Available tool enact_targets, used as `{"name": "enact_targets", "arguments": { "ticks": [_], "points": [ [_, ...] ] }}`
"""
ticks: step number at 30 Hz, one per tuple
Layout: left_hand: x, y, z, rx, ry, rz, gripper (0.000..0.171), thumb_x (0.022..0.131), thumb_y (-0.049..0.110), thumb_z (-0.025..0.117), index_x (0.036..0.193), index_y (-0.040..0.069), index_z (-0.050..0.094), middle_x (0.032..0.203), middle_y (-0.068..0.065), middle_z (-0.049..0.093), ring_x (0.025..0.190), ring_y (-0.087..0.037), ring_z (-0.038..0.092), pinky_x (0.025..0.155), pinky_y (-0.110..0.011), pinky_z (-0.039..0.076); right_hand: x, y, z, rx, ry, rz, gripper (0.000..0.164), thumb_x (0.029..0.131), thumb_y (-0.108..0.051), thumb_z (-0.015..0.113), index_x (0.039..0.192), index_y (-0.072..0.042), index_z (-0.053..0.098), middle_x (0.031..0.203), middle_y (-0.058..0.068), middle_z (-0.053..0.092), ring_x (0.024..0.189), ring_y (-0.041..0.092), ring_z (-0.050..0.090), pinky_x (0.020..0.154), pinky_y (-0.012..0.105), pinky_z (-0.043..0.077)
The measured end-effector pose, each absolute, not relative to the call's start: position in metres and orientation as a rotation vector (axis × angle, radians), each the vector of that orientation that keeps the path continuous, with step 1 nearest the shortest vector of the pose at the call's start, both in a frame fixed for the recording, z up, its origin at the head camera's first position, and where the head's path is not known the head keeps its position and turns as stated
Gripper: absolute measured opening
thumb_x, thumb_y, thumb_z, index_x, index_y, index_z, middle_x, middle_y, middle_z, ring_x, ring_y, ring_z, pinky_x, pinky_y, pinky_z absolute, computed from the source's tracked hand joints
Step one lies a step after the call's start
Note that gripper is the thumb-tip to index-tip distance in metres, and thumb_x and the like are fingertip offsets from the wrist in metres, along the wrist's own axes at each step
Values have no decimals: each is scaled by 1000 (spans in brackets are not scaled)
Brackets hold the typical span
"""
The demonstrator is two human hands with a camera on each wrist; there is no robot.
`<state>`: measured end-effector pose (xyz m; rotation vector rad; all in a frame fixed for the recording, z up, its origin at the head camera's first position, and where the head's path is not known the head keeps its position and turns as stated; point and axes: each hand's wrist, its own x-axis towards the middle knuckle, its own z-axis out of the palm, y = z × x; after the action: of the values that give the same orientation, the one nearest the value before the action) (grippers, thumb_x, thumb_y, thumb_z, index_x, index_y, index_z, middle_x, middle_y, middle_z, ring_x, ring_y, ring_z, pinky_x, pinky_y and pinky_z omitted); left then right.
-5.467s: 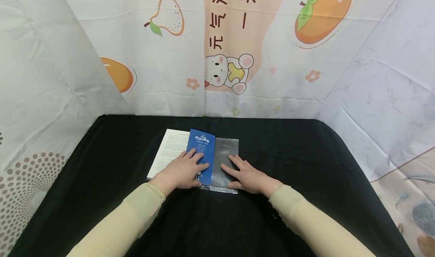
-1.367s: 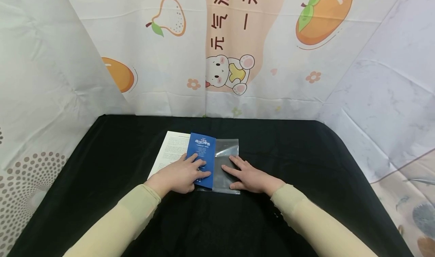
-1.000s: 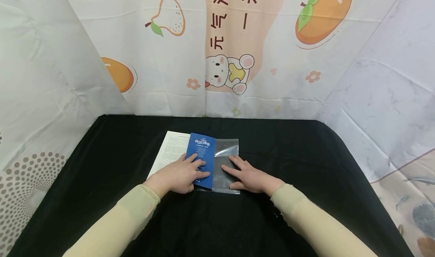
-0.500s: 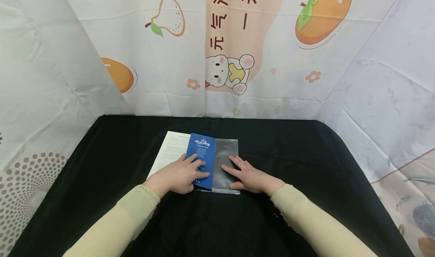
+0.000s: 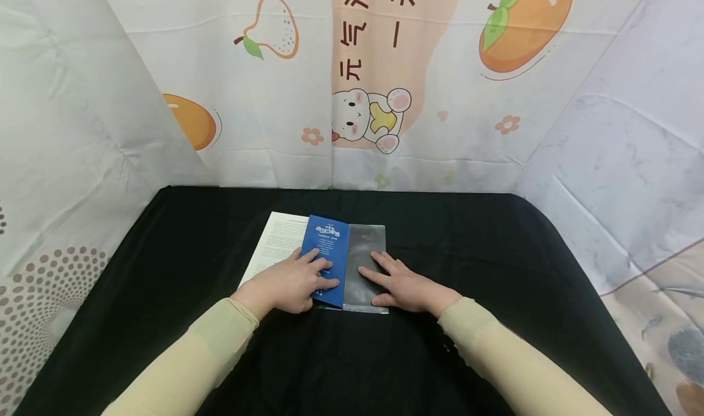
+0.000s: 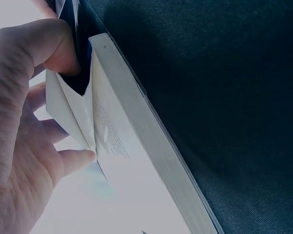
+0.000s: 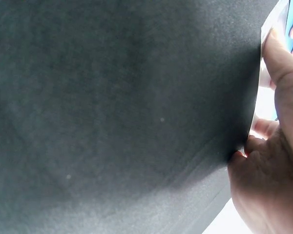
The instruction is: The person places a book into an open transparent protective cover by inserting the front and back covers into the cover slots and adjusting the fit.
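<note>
An open book lies on the black-covered table, its white printed page (image 5: 277, 242) on the left and a blue cover flap (image 5: 328, 239) folded over beside it. A clear plastic book cover (image 5: 365, 239) extends to the right. My left hand (image 5: 291, 281) rests with spread fingers on the blue flap. In the left wrist view, the left thumb (image 6: 63, 53) presses into the V-shaped fold near the page block (image 6: 141, 131). My right hand (image 5: 409, 288) lies spread on the plastic, fingertips on its right part, thumb near the bottom edge.
Black cloth (image 5: 467, 239) covers the table around the book. A white curtain (image 5: 220, 68) with fruit prints hangs behind, and pale cloth walls (image 5: 616, 141) stand at both sides.
Since the oldest frame, my left hand has shifted slightly left and toward me, and the flap's lower end has moved nearer. Over the last second both hands hold still; a shine on the plastic has faded.
</note>
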<state>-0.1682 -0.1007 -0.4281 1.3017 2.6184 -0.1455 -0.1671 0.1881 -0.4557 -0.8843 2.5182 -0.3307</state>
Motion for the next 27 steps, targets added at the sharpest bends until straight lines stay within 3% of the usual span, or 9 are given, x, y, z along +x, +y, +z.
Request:
{"name": "enact_targets", "arguments": {
  "ticks": [27],
  "points": [
    [-166, -94, -429, 1259, 2640, -232, 53, 89, 36, 63, 140, 35, 48, 147, -8, 41, 135, -44, 30, 102, -68, 31, -166, 188, -453, -907, 2520, -352, 66, 98, -46, 51, 154, -29, 20, 161, 13, -2, 144, 34, -3, 112, 60, 19]
  ]
}}
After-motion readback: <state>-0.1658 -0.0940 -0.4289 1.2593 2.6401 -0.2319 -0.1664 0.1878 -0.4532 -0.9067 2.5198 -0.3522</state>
